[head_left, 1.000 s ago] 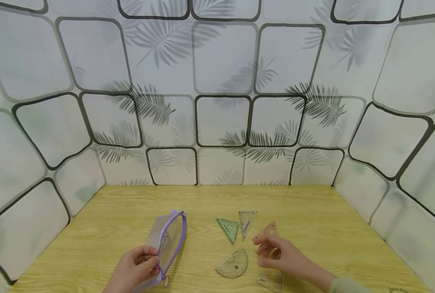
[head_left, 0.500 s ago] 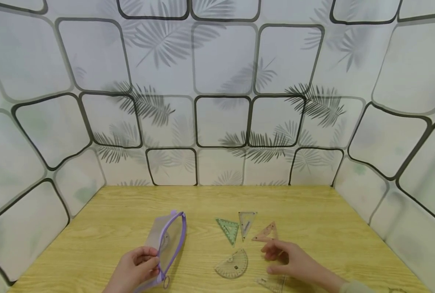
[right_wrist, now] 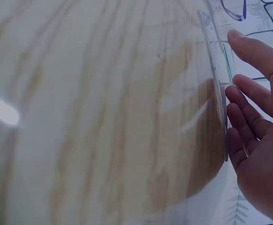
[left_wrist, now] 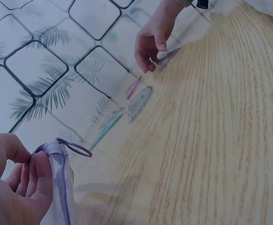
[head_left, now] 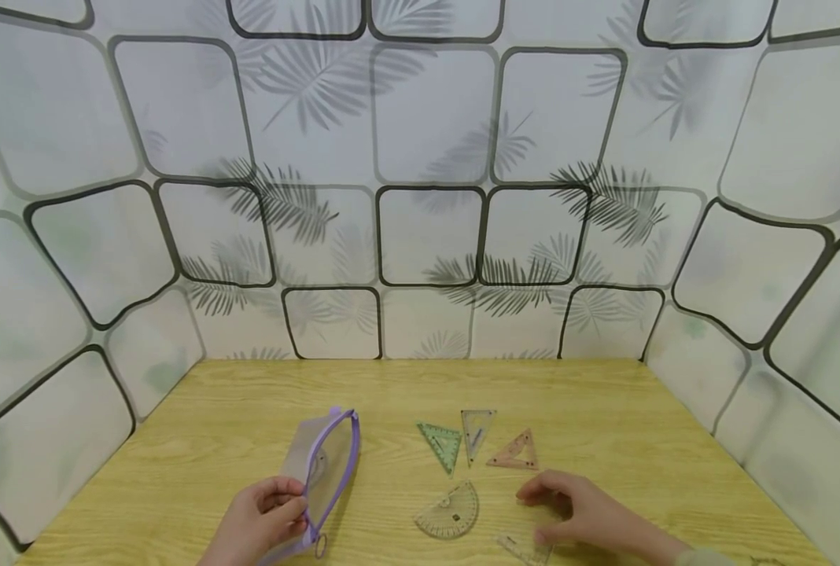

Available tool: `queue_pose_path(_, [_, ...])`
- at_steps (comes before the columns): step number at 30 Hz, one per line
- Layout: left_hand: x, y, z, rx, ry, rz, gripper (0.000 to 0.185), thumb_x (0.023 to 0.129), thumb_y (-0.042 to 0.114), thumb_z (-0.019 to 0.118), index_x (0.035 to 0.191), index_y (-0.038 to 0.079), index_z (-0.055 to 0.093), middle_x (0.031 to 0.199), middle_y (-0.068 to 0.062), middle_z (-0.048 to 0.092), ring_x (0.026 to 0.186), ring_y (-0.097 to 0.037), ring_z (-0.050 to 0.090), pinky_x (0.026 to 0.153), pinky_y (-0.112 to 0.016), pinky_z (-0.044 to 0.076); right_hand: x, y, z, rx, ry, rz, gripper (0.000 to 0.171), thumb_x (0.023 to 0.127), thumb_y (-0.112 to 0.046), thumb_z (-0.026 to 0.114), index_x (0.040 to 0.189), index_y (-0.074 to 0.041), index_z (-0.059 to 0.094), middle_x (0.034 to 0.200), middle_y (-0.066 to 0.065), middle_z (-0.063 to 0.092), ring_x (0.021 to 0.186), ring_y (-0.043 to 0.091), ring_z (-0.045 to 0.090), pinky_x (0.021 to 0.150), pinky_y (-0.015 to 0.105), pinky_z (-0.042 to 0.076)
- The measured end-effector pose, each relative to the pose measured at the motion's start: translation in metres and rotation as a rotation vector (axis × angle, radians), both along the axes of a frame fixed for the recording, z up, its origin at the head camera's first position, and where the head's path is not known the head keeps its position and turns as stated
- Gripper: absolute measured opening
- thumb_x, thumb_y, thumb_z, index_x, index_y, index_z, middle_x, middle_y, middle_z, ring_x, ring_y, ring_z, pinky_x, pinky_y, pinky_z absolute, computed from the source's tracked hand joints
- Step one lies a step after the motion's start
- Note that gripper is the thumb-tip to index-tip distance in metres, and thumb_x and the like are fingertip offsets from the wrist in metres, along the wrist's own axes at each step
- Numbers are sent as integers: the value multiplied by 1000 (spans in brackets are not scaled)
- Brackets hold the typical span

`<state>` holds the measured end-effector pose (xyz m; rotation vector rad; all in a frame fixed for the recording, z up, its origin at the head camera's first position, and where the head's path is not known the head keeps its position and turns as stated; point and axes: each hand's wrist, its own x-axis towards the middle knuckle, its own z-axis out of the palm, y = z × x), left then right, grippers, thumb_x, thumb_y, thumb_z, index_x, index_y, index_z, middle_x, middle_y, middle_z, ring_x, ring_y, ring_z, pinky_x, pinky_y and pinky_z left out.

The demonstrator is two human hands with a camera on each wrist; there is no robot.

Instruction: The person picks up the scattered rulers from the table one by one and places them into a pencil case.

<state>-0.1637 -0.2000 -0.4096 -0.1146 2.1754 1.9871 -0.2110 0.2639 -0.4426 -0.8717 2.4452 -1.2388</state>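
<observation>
1. The left hand (head_left: 253, 523) is at the near edge of the desk (head_left: 604, 409), left of the middle. Its fingers and thumb are curled round the near end of a translucent pouch with a purple zip (head_left: 321, 464) and pinch it.
2. The pouch lies on the desk and runs from the left hand away toward the far edge. Its zip pull ring (head_left: 320, 542) hangs at the near end, just beside the left hand's fingers; the left wrist view shows the same ring (left_wrist: 75, 148) sticking out past the fingertips.
3. The right hand (head_left: 583, 519) is at the near edge of the desk, right of the middle. Its thumb and fingers pinch a clear ruler (head_left: 526, 548) and lift one edge off the desk. The right wrist view shows the ruler (right_wrist: 218, 89) edge-on against the fingers (right_wrist: 248, 93).
4. A clear protractor (head_left: 450, 511) lies flat between the two hands, just left of the ruler and apart from it.
5. Beyond the protractor, toward the middle of the desk, three set squares lie near each other: a green set square (head_left: 441, 442), a clear set square (head_left: 476, 430) just to its right, and a pink set square (head_left: 515, 453) farther right, nearest the right hand but not touching it.
</observation>
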Motion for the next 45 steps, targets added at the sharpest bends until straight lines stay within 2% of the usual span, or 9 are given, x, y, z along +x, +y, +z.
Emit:
queue_pose_path(5, [1,1,0,0,0,14,26,93,1,61,113,-14,55,86,-3,63,78,-13,64,70,-22,59,2,8,-2,23,85,54,43,88,-30,75,127,-18,63,126,3,64,113,-4,55,93,12,47])
queue_pose_path(9, [1,1,-1,6,3,5,27,93,1,61,114,-15,55,87,-4,64,78,-12,64,71,-22,59,1,14,-4,15,131,112,41,89,-26,74,127,-18,63,121,1,61,110,-2,53,92,14,47])
queue_pose_path(15, [1,1,-1,-1,10,6,26,93,1,61,113,-14,55,88,-4,65,78,-12,64,70,-22,59,2,19,-3,-39,87,156,42,90,-18,72,130,-12,62,122,5,59,109,0,52,91,16,48])
queue_pose_path(26, [1,-1,-4,4,9,-4,27,93,2,61,113,-14,55,87,-3,64,78,-12,64,71,-23,59,3,18,-3,-54,56,145,38,92,-20,70,128,-11,64,121,7,58,109,0,52,91,14,47])
queue_pose_path(33, [2,2,-1,5,17,4,25,93,1,61,113,-14,55,87,-4,64,78,-11,63,70,-21,58,2,18,-3,-28,109,106,34,89,-25,73,122,-15,68,114,4,62,102,3,55,87,16,49])
queue_pose_path(45, [2,2,0,1,6,1,25,94,1,61,112,-14,56,86,-4,65,77,-11,64,70,-22,58,-1,21,-6,-53,58,106,31,90,-21,72,119,-11,68,114,7,65,99,4,58,82,18,50])
